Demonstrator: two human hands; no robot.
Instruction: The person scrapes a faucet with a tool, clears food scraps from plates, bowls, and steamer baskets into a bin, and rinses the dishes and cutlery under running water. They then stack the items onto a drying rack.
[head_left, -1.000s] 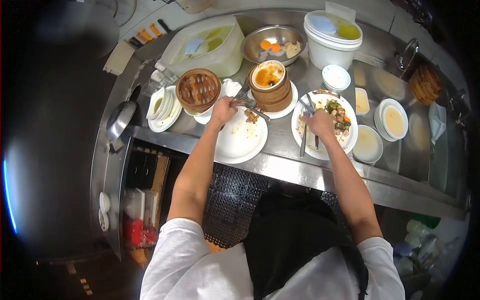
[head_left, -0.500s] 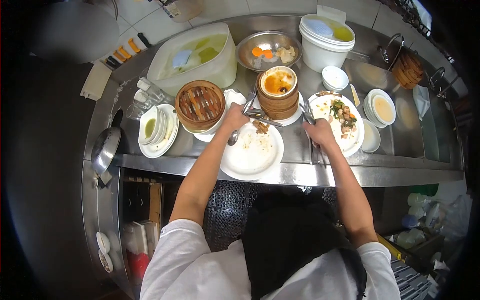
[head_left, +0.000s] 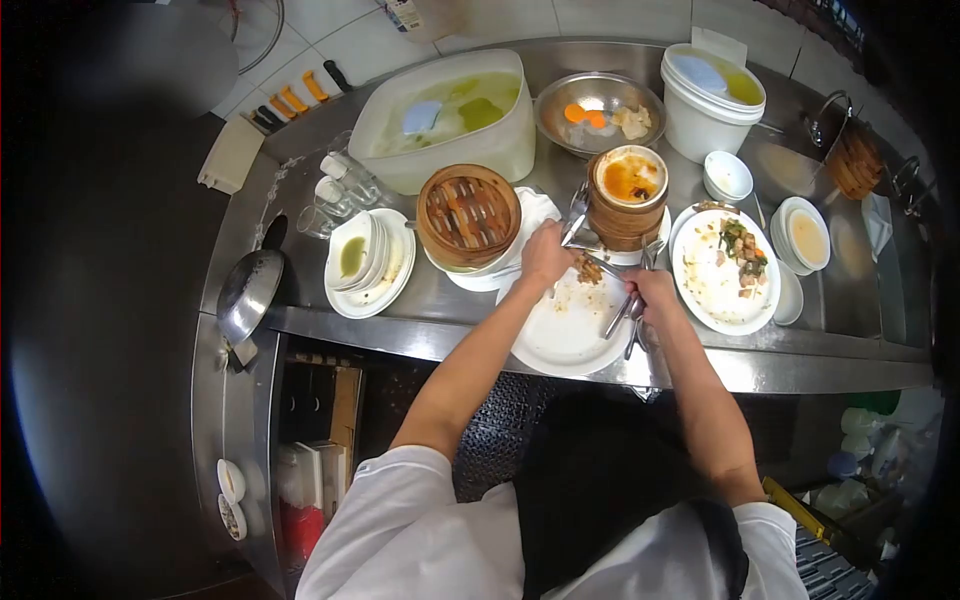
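My left hand (head_left: 547, 254) is closed around metal cutlery (head_left: 577, 212) whose ends stick up beside the stacked bamboo steamers (head_left: 626, 222). My right hand (head_left: 655, 294), also closed, grips more metal cutlery (head_left: 617, 318), with handles pointing toward the counter's front edge. Exactly which pieces are spoons, forks or knives is hard to make out. Both hands are over a white plate (head_left: 565, 340) with brown food scraps (head_left: 590, 271) near its far rim. To the right lies another white plate (head_left: 705, 285) bearing leftover diced food and greens.
Left of my hands, a bamboo steamer lid (head_left: 468, 218) rests on white dishes. Farther left is a stack of small bowls (head_left: 366, 258). Behind stand a tub of greenish water (head_left: 440, 120), a metal bowl (head_left: 600, 110) and a white bucket (head_left: 711, 118). A sink (head_left: 850, 290) is at right.
My right hand has moved left with its cutlery, from beside the food plate to over the scraps plate, close to my left hand. The view has shifted, so the counter appears farther right.
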